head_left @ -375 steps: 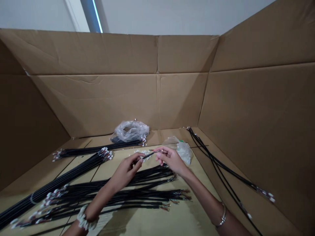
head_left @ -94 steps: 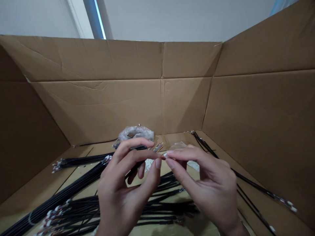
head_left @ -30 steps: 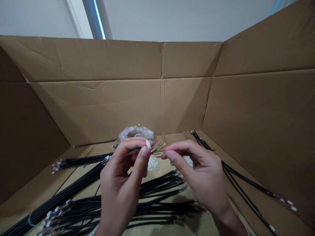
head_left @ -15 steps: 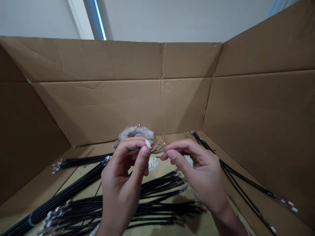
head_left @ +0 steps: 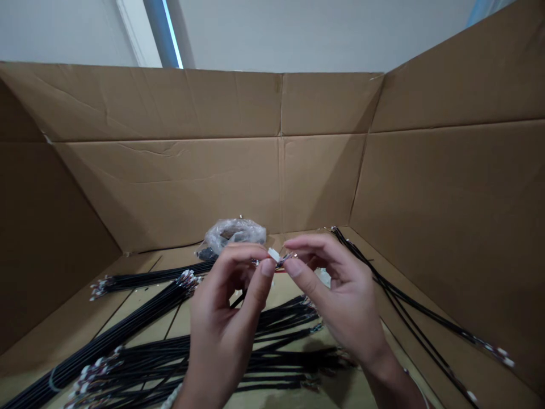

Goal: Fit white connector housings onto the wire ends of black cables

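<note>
A small white connector [head_left: 273, 254] is pinched between the thumb and index finger of my left hand [head_left: 232, 312]. Just right of it, my right hand [head_left: 340, 289] grips thin coloured wires [head_left: 286, 260] with thumb and fingertips. The wire ends lie right by the connector; whether any sits inside it is too small to tell. A red wire shows just below the fingertips. Black cables [head_left: 285, 318] with bare coloured ends lie below and behind both hands.
A clear plastic bag [head_left: 238, 230] rests near the back cardboard wall [head_left: 170, 187]. Tied black cables [head_left: 106, 335] with white connectors lie at the left. More long cables [head_left: 430, 309] run along the right side. Cardboard walls stand left and right.
My left hand has moved right with the white connector, bringing it up to the wires in my right hand. My right hand has shifted slightly left and up.
</note>
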Tool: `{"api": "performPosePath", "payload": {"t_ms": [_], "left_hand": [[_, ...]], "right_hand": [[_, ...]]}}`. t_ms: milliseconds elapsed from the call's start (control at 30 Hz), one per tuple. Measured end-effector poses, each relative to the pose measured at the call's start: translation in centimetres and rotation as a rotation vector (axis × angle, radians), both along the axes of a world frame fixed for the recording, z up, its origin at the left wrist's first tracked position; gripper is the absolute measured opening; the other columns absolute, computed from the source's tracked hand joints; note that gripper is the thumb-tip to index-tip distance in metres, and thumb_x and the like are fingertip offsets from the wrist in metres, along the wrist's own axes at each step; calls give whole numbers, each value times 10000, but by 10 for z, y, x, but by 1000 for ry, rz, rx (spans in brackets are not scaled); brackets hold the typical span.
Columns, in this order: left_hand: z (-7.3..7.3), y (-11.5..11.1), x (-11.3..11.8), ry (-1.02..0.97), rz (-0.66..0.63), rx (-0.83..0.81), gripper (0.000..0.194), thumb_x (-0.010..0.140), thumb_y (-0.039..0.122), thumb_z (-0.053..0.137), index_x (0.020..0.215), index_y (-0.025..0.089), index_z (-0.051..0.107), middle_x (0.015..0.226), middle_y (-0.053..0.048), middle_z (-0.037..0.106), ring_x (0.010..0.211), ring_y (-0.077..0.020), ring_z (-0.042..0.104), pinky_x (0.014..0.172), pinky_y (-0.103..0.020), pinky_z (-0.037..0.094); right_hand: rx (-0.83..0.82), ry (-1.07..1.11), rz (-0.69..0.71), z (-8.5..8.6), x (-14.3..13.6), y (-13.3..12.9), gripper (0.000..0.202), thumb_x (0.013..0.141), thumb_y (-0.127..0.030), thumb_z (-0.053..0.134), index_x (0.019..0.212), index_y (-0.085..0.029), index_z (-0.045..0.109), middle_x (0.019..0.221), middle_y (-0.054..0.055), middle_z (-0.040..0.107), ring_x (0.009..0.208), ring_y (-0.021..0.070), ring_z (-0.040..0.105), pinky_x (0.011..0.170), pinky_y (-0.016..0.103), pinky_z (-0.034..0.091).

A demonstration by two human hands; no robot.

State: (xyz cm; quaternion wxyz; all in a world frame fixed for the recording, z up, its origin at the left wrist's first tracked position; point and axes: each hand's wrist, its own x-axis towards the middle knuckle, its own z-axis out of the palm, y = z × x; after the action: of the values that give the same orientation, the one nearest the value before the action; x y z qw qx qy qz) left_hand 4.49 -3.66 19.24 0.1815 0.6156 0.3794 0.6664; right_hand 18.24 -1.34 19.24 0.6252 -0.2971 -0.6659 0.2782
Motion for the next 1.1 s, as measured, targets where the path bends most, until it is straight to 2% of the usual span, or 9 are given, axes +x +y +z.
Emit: {"api": "performPosePath", "payload": {"t_ms": [67, 167, 333, 433, 733, 900, 1100], "left_hand": [[-1, 0, 1, 11, -7, 4, 38, 906, 238, 632, 896, 269, 650, 742, 53, 599, 569, -63, 501, 499, -166, 426], [-1, 0, 0, 13, -19, -1, 37, 910, 249, 632, 899, 272, 658, 739, 57, 604, 557, -54, 496, 496, -156, 422], [1, 2, -2, -33, -70, -39, 138, 960, 291, 556, 909, 254, 678, 775, 46, 636, 532, -38, 519, 457, -144, 407], [4, 2, -4, -36, -68, -74, 118, 950, 282, 575, 931, 251, 687, 780, 42, 651, 527, -38, 525, 446, -147, 399], [5, 6, -10, 95, -76, -100, 74, 890, 284, 651, 875, 256, 718, 744, 39, 641, 520, -54, 496, 448, -172, 387], [8, 5, -11, 62, -73, -168, 89, 876, 299, 666, 821, 238, 700, 640, 49, 583, 511, -61, 480, 446, -169, 366], [11, 2, -11, -5, -91, -248, 171, 929, 351, 587, 881, 226, 692, 559, 45, 556, 505, -76, 472, 444, -164, 361]], "right_hand": [[6, -1, 11, 1, 0, 1, 34, 879, -239, 669, 902, -254, 690, 832, -31, 722, 717, 106, 632, 604, 227, 477], [-16, 20, 52, 2, 1, 2, 62, 890, -218, 641, 848, -241, 680, 790, -37, 714, 680, 94, 622, 605, 218, 477], [-125, 90, 169, 2, 1, 7, 45, 883, -246, 658, 845, -223, 660, 742, -35, 707, 612, 77, 613, 536, 189, 455], [-147, 122, 225, 1, 2, 10, 46, 888, -252, 659, 852, -223, 657, 727, -38, 706, 619, 71, 624, 533, 177, 452], [-93, 64, 199, 1, 1, 10, 56, 907, -258, 653, 859, -229, 656, 738, -50, 695, 670, 68, 634, 591, 183, 459], [-137, 94, 250, -1, 0, 12, 64, 909, -267, 654, 860, -226, 652, 712, -50, 691, 647, 67, 628, 567, 182, 451], [-198, 167, 324, 0, 0, 13, 44, 895, -239, 667, 856, -219, 660, 684, -47, 697, 589, 59, 602, 538, 171, 450]]}}
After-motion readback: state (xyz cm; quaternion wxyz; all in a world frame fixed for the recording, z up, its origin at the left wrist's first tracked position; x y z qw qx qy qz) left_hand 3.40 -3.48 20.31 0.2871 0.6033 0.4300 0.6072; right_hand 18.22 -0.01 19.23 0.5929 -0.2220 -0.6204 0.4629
